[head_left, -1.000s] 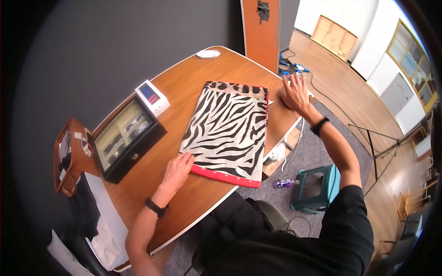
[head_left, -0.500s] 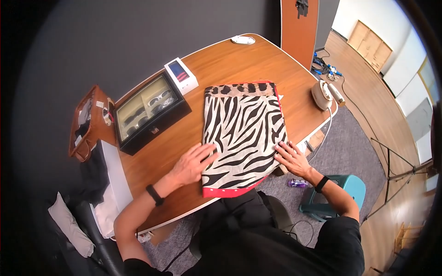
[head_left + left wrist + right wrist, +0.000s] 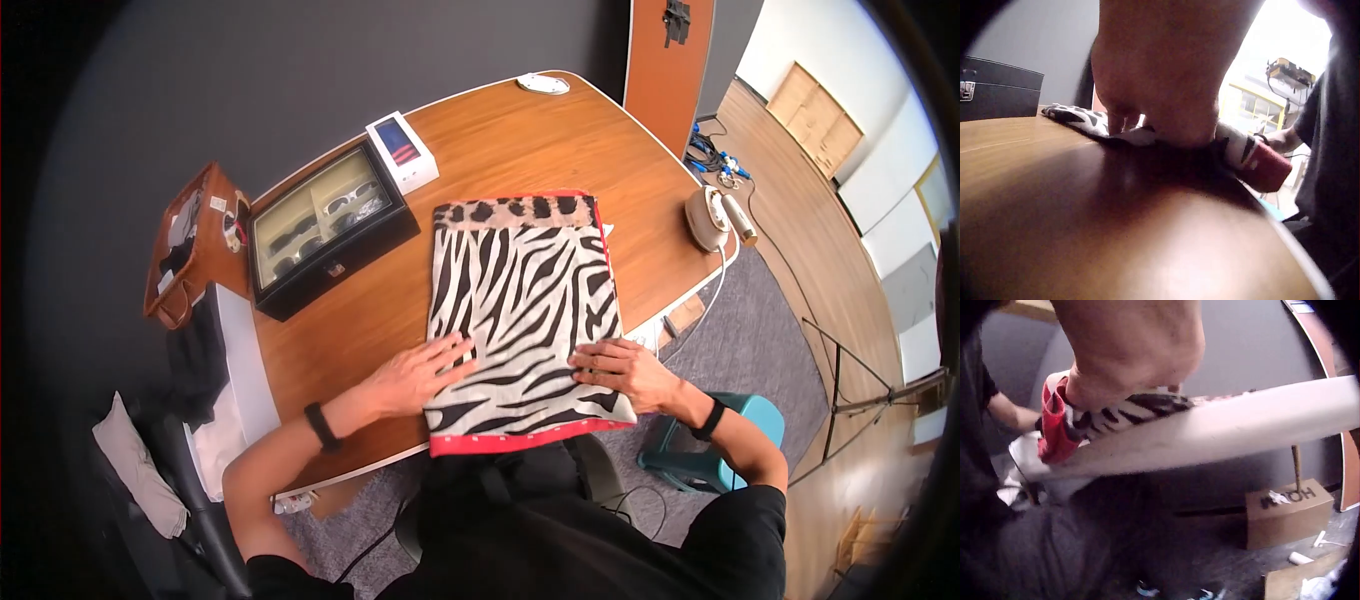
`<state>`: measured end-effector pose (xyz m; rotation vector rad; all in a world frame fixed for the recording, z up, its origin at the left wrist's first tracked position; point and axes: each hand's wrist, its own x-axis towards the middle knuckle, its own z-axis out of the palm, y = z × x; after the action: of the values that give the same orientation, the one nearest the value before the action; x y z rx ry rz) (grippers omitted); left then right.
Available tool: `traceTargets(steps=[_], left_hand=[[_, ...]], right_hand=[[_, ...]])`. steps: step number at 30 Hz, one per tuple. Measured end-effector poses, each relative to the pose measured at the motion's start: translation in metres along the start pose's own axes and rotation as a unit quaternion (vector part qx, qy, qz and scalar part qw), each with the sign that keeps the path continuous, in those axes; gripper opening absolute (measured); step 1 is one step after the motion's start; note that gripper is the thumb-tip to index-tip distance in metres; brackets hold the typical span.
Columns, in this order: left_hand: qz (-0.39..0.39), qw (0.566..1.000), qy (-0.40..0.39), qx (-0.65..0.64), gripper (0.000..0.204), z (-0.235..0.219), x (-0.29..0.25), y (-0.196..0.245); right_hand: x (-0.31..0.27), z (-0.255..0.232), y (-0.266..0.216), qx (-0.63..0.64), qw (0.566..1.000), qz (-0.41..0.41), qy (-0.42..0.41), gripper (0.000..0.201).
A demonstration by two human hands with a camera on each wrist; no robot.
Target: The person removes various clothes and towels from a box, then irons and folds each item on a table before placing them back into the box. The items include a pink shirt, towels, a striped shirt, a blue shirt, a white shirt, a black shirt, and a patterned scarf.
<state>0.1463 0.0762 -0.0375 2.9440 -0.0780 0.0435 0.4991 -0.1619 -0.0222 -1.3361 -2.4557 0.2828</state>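
Note:
A folded zebra-print scarf with a leopard-print band at its far end and a red border lies on the wooden table. Its red near edge overhangs the table's front edge. My left hand rests on the scarf's left side, fingers extended over the print. Across from it, my right hand lies on the right side near the front corner, fingers flat on the cloth. In the right wrist view the scarf's red border droops past the white table edge beside that hand.
A black glasses case with a clear lid stands at the back left beside a white box. Further left is a brown leather bag. A corded handheld iron sits at the right edge. A teal stool stands below.
My right hand has come from the iron at the table's right end to the scarf. The left hand has moved further onto the cloth. The scarf has shifted toward me, over the front edge.

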Motion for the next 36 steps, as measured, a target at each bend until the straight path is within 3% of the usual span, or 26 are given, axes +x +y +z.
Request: traceTargets(steps=[2,4,5,6,7,9,10,11,12,13,15,16,19,23,24,27,28,29,32,34,36], left_hand=[[0.007,0.997,0.004,-0.079,0.063,-0.011,-0.013,0.017],[-0.009,0.973,0.007,-0.229,0.052,-0.021,-0.018,0.024],[-0.032,0.948,-0.004,-0.317,0.047,-0.030,-0.016,0.021],[-0.024,0.921,0.021,-0.388,0.045,-0.038,-0.011,0.014],[-0.028,0.895,0.102,-0.433,0.039,-0.004,-0.018,-0.009],[-0.124,0.900,0.027,-0.418,0.035,-0.022,-0.004,-0.026],[-0.237,0.812,0.095,-0.525,0.034,-0.010,0.007,-0.030],[-0.341,0.694,0.159,-0.613,0.034,0.007,0.019,-0.037],[-0.373,0.599,0.151,-0.693,0.032,0.010,0.027,-0.045],[-0.366,0.555,0.166,-0.728,0.033,0.012,0.031,-0.050],[-0.313,0.498,0.200,-0.783,0.038,0.006,0.043,-0.043],[-0.329,0.495,0.184,-0.783,0.044,0.001,0.043,-0.041],[-0.252,0.621,0.213,-0.711,0.051,0.012,0.041,-0.032],[-0.242,0.716,0.261,-0.601,0.055,0.031,0.041,-0.041],[-0.235,0.763,0.294,-0.525,0.053,0.033,0.045,-0.042],[-0.276,0.853,0.275,-0.348,0.050,0.023,0.050,-0.040],[-0.248,0.866,0.317,-0.297,0.045,0.030,0.053,-0.045],[-0.273,0.859,0.316,-0.297,0.045,0.026,0.057,-0.045],[-0.350,0.848,0.297,-0.266,0.044,0.020,0.065,-0.045],[-0.376,0.768,0.286,-0.432,0.050,0.024,0.062,-0.050],[-0.380,0.658,0.269,-0.591,0.063,0.020,0.055,-0.044]], right_hand=[[0.008,-0.017,-0.007,0.207,0.978,0.028,-0.019,0.044],[0.007,-0.022,0.007,0.398,0.916,0.020,-0.035,0.041],[0.016,-0.040,0.005,0.384,0.919,0.073,-0.056,0.038],[0.031,-0.063,0.001,0.362,0.908,0.189,-0.088,0.035],[0.045,-0.080,0.002,0.334,0.885,0.301,-0.118,0.033],[0.046,-0.048,0.060,0.429,0.798,0.423,-0.037,0.032],[0.049,-0.025,0.080,0.509,0.769,0.374,0.094,0.032],[0.052,-0.003,0.096,0.576,0.721,0.316,0.222,0.031],[0.054,0.012,0.105,0.587,0.623,0.462,0.232,0.030],[0.055,0.014,0.107,0.540,0.633,0.507,0.225,0.028],[0.056,0.018,0.103,0.535,0.622,0.500,0.277,0.031],[0.054,0.022,0.100,0.530,0.616,0.506,0.288,0.033],[0.049,0.032,0.100,0.529,0.632,0.471,0.314,0.035],[0.041,0.041,0.098,0.438,0.668,0.488,0.353,0.035],[0.040,0.045,0.098,0.448,0.648,0.483,0.382,0.035],[0.040,0.043,0.094,0.497,0.605,0.477,0.401,0.035],[0.042,0.041,0.092,0.475,0.615,0.487,0.400,0.035],[0.043,0.039,0.092,0.452,0.625,0.496,0.400,0.034],[0.042,0.043,0.109,0.469,0.600,0.505,0.406,0.033],[0.049,0.030,0.106,0.454,0.606,0.514,0.402,0.039],[0.049,0.011,0.112,0.439,0.631,0.542,0.340,0.044]])
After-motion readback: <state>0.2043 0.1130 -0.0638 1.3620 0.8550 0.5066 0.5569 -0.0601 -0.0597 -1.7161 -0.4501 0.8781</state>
